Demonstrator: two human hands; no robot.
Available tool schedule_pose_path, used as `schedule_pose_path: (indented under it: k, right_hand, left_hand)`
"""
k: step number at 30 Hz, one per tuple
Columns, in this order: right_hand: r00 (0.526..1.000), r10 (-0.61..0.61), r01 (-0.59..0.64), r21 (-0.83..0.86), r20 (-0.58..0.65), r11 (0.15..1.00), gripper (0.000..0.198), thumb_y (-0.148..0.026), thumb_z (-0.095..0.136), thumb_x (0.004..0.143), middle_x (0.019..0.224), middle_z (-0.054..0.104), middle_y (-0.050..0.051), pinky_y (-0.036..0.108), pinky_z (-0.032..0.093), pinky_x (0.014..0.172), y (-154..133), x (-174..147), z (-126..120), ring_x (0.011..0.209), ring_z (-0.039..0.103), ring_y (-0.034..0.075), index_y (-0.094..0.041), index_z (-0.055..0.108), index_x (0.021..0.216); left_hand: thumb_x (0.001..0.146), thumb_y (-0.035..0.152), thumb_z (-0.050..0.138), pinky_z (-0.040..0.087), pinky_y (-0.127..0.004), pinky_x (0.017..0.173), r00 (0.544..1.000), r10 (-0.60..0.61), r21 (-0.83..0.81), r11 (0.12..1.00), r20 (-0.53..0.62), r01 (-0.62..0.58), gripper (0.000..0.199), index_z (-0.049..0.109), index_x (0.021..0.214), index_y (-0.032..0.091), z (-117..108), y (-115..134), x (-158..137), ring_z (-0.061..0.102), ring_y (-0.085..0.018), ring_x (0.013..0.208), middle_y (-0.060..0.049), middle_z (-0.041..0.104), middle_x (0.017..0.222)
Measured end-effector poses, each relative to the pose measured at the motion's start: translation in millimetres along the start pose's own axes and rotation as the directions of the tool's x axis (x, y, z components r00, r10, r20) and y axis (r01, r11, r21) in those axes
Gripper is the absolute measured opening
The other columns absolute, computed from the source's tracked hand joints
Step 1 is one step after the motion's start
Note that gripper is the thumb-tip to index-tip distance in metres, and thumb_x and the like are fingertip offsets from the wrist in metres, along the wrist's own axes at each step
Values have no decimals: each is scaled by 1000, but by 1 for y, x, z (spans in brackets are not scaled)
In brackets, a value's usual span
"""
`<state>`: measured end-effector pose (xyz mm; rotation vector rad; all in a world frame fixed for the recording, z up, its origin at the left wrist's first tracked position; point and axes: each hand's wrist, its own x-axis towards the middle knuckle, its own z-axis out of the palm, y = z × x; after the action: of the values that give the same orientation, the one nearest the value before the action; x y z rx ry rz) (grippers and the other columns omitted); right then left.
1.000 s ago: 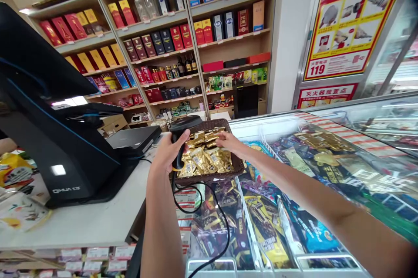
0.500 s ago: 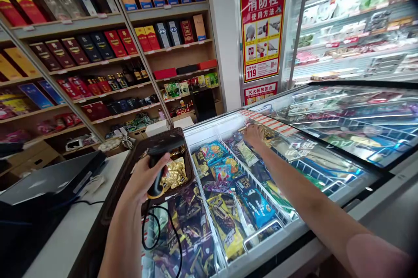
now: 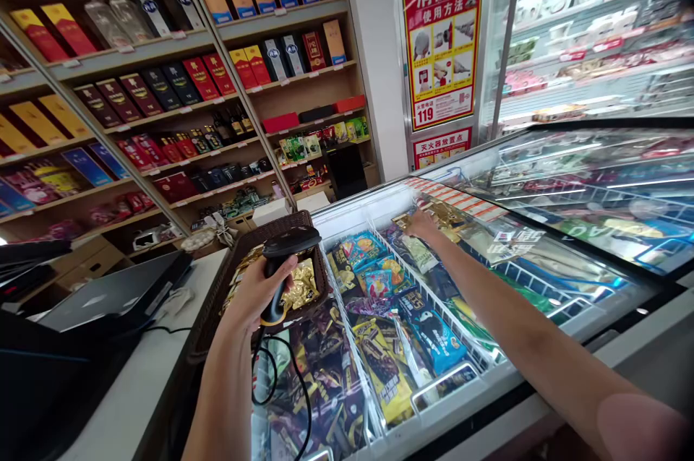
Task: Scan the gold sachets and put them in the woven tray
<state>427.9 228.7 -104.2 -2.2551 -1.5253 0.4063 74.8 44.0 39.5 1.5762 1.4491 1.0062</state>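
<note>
My left hand is wrapped around the handle of a black handheld barcode scanner, its dark head on top and a coiled black cable hanging below. Beneath the scanner is a brown woven basket with shiny gold-wrapped packets in it. Far across the open chest freezer, my right hand reaches down among gold and dark wrapped packets. A brownish-gold packet lies just left of its fingers. These fingers are small and blurred, so their grip is unclear.
White wire dividers split the freezer's packaged goods. A glass lid covers its right side. A counter with a dark flat device stands at left. Shelves of boxes and a red fire-hydrant sign are behind.
The view has shifted slightly, so most of the scene sits further right. My left hand keeps the barcode scanner over the basket. My right hand stays at the far end of the freezer.
</note>
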Motion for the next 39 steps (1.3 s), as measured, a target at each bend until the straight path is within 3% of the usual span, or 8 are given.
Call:
schedule_pose_path:
  k: [3, 8, 16, 20, 24, 29, 35, 39]
  right_hand:
    - [1000, 10, -10, 23, 10, 1000, 74, -26, 86, 61, 132, 50, 31, 46, 42, 93, -4, -5, -1, 126, 47, 44, -4, 55, 125]
    - [983, -168, 163, 78, 75, 984, 36, -29, 63, 84, 112, 68, 20, 30, 46, 81, -21, -18, -1, 109, 63, 30, -9, 65, 114]
    - [932, -352, 320, 261, 83, 911, 28, -27, 55, 89, 106, 71, 12, 22, 43, 64, -56, -58, -31, 89, 67, 20, -13, 64, 110]
    - [902, -428, 370, 400, 63, 839, 22, -28, 55, 88, 101, 71, 8, 22, 43, 62, -64, -81, -48, 84, 65, 18, -15, 64, 104]
    - [881, -473, 419, 409, 35, 811, 21, -30, 57, 88, 99, 70, 8, 23, 42, 63, -69, -94, -56, 83, 64, 18, -16, 64, 103]
    - [893, -448, 388, 460, 25, 799, 19, -29, 62, 85, 97, 70, 7, 23, 43, 63, -71, -99, -57, 81, 63, 18, -18, 65, 100]
    - [837, -518, 205, 778, 175, 594, 11, -23, 67, 81, 88, 72, 4, 20, 46, 62, -73, -105, -60, 77, 65, 16, -18, 63, 91]
    - [846, -501, 144, 825, 184, 546, 10, -19, 70, 78, 84, 71, 3, 20, 46, 62, -75, -105, -62, 75, 64, 15, -18, 64, 86]
  left_hand:
    - [68, 60, 74, 36, -23, 52, 1000, 1, -1, 1000, -9, -1, 49, 59, 86, 16, 1, 2, -2, 53, -13, 58, 0, 59, 65]
    - [70, 60, 72, 36, -24, 52, 999, 23, 2, 1000, -26, -23, 48, 60, 85, 16, 2, 5, -5, 52, -13, 56, -1, 59, 64]
    - [70, 59, 73, 38, -24, 53, 998, 59, 28, 998, -35, -58, 47, 61, 84, 17, -2, 1, -7, 54, -14, 57, -2, 60, 67]
    - [72, 60, 71, 36, -23, 51, 1000, 9, -26, 1000, 3, -8, 48, 60, 88, 16, 0, 2, -9, 53, -13, 56, -1, 58, 65]
    - [74, 62, 68, 36, -23, 51, 999, 0, -64, 998, 32, 2, 48, 59, 84, 16, 1, 6, -12, 52, -11, 55, -1, 57, 65]
    - [72, 63, 69, 36, -23, 50, 999, -24, -41, 999, -28, 23, 49, 59, 79, 16, -3, 12, -16, 52, -12, 54, -1, 57, 62]
    - [73, 61, 69, 34, -23, 49, 1000, 13, -9, 1000, 3, -13, 45, 58, 79, 18, 1, 10, -17, 51, -12, 52, 0, 57, 59]
    - [75, 55, 69, 34, -23, 50, 996, 42, 43, 998, 73, -46, 39, 58, 79, 18, 8, 7, -16, 51, -13, 53, 0, 58, 59]
